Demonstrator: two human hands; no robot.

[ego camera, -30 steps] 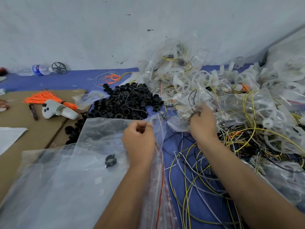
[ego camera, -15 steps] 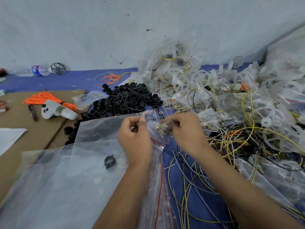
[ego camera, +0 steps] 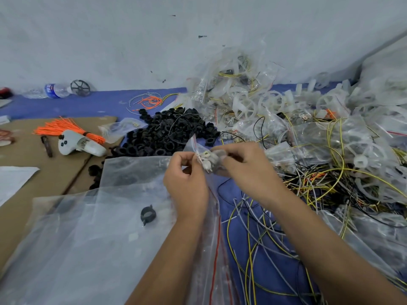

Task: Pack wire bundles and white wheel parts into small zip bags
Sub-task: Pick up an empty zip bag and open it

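Both hands meet at the centre over a small zip bag (ego camera: 195, 145) with a red seal line. My left hand (ego camera: 186, 179) pinches the bag's edge. My right hand (ego camera: 244, 166) holds a small clump of white and grey parts (ego camera: 208, 160) at the bag's mouth. A pile of white wheel parts (ego camera: 259, 104) and filled bags spreads across the right. Loose yellow, white and black wires (ego camera: 264, 227) lie on the blue cloth under my right forearm. What exactly the clump contains is too small to tell.
A heap of black rings (ego camera: 169, 133) lies beyond my hands. Large clear plastic bags (ego camera: 88, 227) cover the near left, with one black ring (ego camera: 148, 214) on them. An orange wire bundle (ego camera: 66, 129), a white controller (ego camera: 81, 146) and cardboard (ego camera: 28, 159) sit left. A wall stands behind.
My right hand left the parts pile on the right and came in to my left hand with a small clump of parts, now held at the small bag's mouth.
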